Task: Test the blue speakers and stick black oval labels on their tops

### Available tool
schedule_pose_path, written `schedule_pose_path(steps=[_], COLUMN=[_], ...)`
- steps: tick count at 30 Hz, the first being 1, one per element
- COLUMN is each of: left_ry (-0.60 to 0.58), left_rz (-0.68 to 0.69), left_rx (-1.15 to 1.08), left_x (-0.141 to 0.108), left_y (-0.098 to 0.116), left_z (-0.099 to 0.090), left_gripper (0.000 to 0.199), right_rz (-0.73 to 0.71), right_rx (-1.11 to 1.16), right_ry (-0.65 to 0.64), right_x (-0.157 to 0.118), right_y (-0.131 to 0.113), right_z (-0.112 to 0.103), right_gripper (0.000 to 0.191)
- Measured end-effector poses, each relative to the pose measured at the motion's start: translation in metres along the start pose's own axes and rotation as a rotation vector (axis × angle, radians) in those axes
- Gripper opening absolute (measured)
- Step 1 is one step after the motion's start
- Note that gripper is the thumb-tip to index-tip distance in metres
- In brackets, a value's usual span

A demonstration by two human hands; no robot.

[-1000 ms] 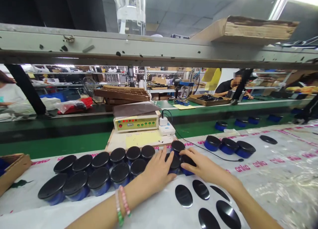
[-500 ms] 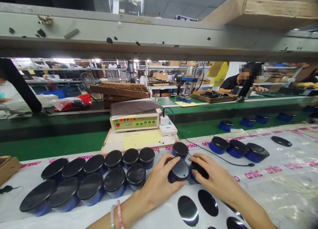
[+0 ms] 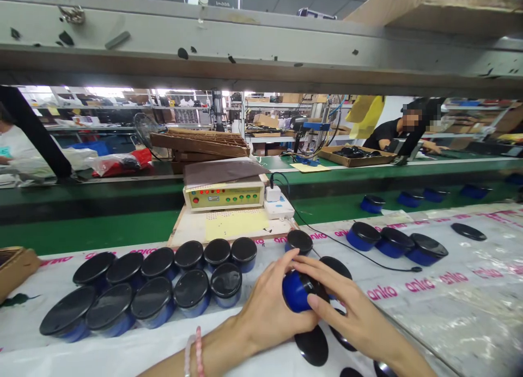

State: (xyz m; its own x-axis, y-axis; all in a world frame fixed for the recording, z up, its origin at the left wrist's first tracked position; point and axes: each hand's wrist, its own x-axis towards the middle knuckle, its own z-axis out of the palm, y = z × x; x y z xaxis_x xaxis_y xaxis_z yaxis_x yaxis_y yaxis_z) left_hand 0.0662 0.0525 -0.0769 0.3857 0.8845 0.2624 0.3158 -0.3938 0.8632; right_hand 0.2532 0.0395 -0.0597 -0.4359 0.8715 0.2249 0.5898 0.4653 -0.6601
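Observation:
A round blue unit with a black top (image 3: 296,292) is held tilted, its blue side towards me. My left hand (image 3: 265,306) is closed around its left side and underside. My right hand (image 3: 347,298) grips it from the right, with the fingers across the top and the thumb near the lower edge. Behind the right hand, another black-topped unit (image 3: 335,266) is partly hidden. One more unit (image 3: 299,239) stands just beyond the fingertips. Below the hands, flat black oval discs (image 3: 312,347) lie on the white sheet, some of them partly covered.
Two rows of black-topped blue units (image 3: 191,290) stand at the left. Three more (image 3: 394,241) and a loose black disc (image 3: 468,231) lie at the right. A control box (image 3: 224,197) and a black cable (image 3: 359,254) are beyond. A beam (image 3: 261,44) crosses overhead; a person sits far right.
The unit between my hands has been tipped from upright so its blue side shows. My right hand has moved left from the neighbouring unit onto this one.

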Motion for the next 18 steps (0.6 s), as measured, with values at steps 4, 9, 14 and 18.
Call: schedule_pose_path(steps=[4,9,14,18], left_ry=[-0.027,-0.044,-0.229,-0.198], left_rz=[0.002,0.101,0.153,0.023], left_rx=[0.002,0.11,0.468,0.63], left_x=[-0.001,0.001,0.016,0.026], left_y=[0.004,0.013,0.034,0.033], left_z=[-0.001,-0.003,-0.058,-0.123], left_gripper=[0.089,0.084,0.07,0.04], right_rz=[-0.003,0.012,0.034,0.112], right_rx=[0.076,0.072,-0.056,-0.126], right_ry=[0.038,0.115,0.067,0.008], right_x=[-0.001,-0.002,0.013,0.036], right_y=[0.005,0.006,-0.005,-0.029], right_z=[0.002,0.005,-0.003,0.01], right_gripper=[0.042,0.039,0.042,0.048])
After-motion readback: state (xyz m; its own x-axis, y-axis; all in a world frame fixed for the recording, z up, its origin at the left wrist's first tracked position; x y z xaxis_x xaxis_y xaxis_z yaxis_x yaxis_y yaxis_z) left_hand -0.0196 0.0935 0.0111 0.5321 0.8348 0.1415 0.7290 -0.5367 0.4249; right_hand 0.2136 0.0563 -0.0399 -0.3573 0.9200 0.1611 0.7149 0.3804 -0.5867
